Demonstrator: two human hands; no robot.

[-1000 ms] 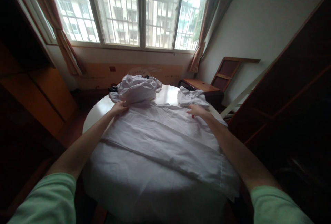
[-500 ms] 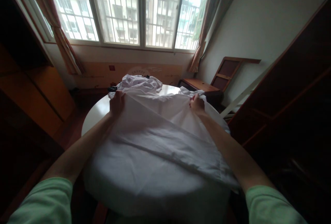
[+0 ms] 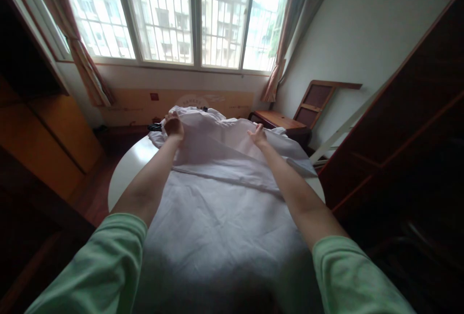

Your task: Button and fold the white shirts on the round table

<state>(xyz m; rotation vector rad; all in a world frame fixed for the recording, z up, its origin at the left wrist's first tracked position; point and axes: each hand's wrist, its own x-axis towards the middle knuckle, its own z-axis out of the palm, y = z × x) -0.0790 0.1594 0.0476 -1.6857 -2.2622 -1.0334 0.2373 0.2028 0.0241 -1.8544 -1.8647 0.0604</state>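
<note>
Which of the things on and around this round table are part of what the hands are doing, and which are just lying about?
In hand:
left hand, gripping the far edge of the white sheet
right hand, on that same raised edge
round table, under the sheet

Lying about:
bundle of white cloth behind the sheet
small dark object
wooden side table

Cardboard panel [image 3: 174, 101] below the window [image 3: 174, 14]: faint round printed logo, letters too blurred to read.
Red mark on the panel, left of the logo: small square, unreadable.
Readable text elsewhere: none.
</note>
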